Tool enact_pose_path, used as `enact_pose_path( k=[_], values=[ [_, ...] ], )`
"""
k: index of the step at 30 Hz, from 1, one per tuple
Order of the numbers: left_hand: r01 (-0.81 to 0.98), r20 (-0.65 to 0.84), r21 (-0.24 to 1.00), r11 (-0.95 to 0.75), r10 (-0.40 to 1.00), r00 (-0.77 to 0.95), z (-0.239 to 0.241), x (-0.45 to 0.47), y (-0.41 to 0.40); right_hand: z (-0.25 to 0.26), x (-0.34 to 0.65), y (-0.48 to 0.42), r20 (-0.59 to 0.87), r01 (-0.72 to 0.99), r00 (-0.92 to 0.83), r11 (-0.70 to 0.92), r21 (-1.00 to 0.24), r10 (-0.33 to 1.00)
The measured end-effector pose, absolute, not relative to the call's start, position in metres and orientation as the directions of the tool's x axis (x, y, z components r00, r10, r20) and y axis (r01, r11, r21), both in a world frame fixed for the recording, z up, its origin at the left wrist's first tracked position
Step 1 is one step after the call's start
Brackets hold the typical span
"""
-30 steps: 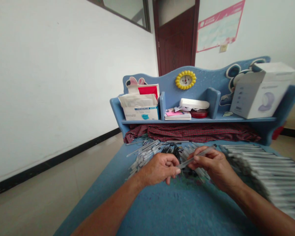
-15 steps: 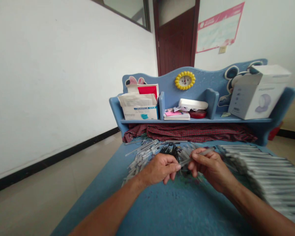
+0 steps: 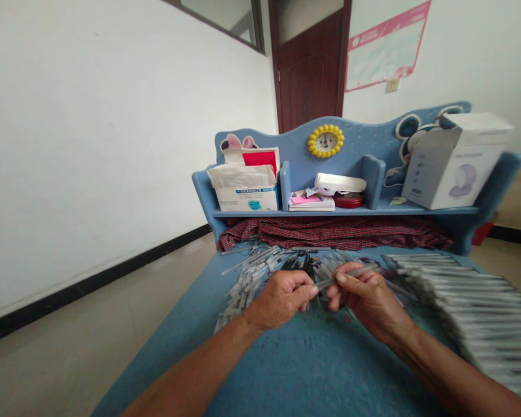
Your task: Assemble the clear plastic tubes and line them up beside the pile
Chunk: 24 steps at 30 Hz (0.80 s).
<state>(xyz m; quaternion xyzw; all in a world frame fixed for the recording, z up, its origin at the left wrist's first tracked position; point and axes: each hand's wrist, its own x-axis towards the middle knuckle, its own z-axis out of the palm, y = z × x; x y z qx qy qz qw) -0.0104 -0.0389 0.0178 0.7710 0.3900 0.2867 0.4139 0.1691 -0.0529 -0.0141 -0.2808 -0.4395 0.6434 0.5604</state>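
Between my two hands, above the blue desk, a slim translucent pen is held nearly level. My left hand is closed, thumb and fingers pinching the pen's left end. Thumb and fingers of my right hand grip its barrel farther right, and the far end sticks out past them. Behind my left hand lies a loose heap of clear pen parts. Small black pieces lie in the middle behind the hands. A dense stack of pens in rows fills the right side of the desk.
The blue desk has a raised shelf at its back. On the shelf stand a mask box, a red round tin and a large white box. A checked red cloth lies under the shelf.
My right hand has shifted slightly left, closer to my left hand. Both hands keep hold of the pen, and the camera view has moved a little.
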Motion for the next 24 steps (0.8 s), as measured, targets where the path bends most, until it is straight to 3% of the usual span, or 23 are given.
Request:
enact_pose_path(
  k=[9, 12, 14, 16, 18, 21, 24],
  values=[
    [0.441, 0.066, 0.842, -0.312, 0.870, 0.489, 0.015, -0.007, -0.034, -0.014, 0.167, -0.044, 0.085, -0.442, -0.247, -0.034, -0.897, 0.965],
    [0.486, 0.050, 0.826, -0.286, 0.895, 0.443, 0.017, -0.007, -0.030, -0.012, 0.168, -0.041, -0.011, -0.153, -0.217, -0.045, -0.987, 0.976],
    [0.497, 0.044, 0.828, -0.259, 0.914, 0.404, 0.020, -0.008, -0.027, -0.009, 0.171, -0.042, 0.075, 0.185, -0.155, 0.104, -0.977, 0.985],
    [0.500, 0.030, 0.836, -0.225, 0.929, 0.368, 0.022, -0.008, -0.026, -0.005, 0.173, -0.045, 0.353, 0.516, -0.143, 0.374, -0.770, 0.924],
    [0.507, -0.012, 0.841, -0.188, 0.931, 0.365, 0.024, -0.008, -0.026, 0.000, 0.175, -0.050, 0.546, 0.736, -0.249, 0.523, -0.431, 0.800],
    [0.512, -0.065, 0.841, -0.176, 0.906, 0.418, 0.025, -0.005, -0.028, 0.006, 0.176, -0.055, 0.517, 0.844, -0.428, 0.533, -0.065, 0.741],
    [0.519, -0.115, 0.835, -0.184, 0.864, 0.491, 0.024, -0.004, -0.030, 0.011, 0.178, -0.059, 0.432, 0.845, -0.502, 0.531, 0.063, 0.749]
  ],
)
